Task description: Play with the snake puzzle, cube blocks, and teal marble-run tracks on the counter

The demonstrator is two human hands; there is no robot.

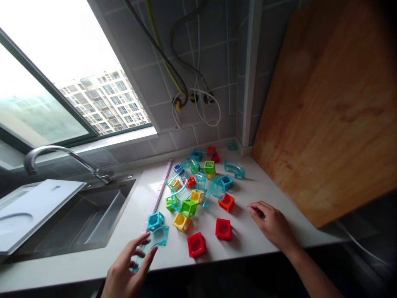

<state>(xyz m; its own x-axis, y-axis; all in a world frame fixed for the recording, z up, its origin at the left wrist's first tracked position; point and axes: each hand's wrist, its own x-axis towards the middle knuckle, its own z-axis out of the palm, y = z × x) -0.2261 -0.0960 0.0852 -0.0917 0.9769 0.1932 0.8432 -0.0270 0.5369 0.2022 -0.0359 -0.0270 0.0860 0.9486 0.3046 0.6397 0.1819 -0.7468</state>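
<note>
My left hand [130, 267] is at the counter's front edge, fingers pinching a clear blue curved track piece [158, 238]. A teal cube [155, 220] sits just behind that piece. My right hand [271, 223] rests on the white counter [266, 194] with fingers curled loosely, holding nothing, right of two red cubes [223, 229] [196, 244]. Further back lie a yellow cube [181, 222], a green cube [188, 207], an orange cube [226, 202] and several more coloured cubes and clear blue curved tracks [235, 169].
A steel sink [93, 215] with a tap [58, 155] lies to the left, a white board [34, 207] over part of it. A big wooden board [325, 111] leans at the right. Hoses [186, 89] hang on the tiled wall; a window is at the upper left.
</note>
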